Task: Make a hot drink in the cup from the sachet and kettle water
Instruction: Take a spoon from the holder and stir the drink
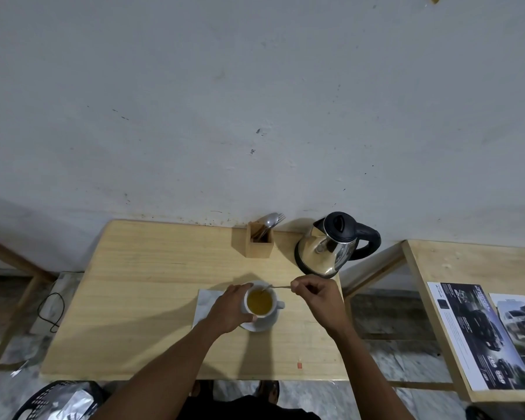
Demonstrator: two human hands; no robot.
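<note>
Stirring stage: cup (260, 301) on saucer (262, 324), near the front centre of the wooden table (140, 298).

The spoon (278, 287) bowl is submerged and cannot be made out; no sachet can be identified. The left hand (229, 307) is curled around the cup's left wall, fingers touching it. The right hand (315, 297) pinches the spoon handle between fingertips, the spoon angled down into the cup. The white cup holds yellow-brown liquid, handle pointing right. The kettle (331, 244) stands behind it, lid closed, beside a wooden cutlery holder (259, 242).
</note>
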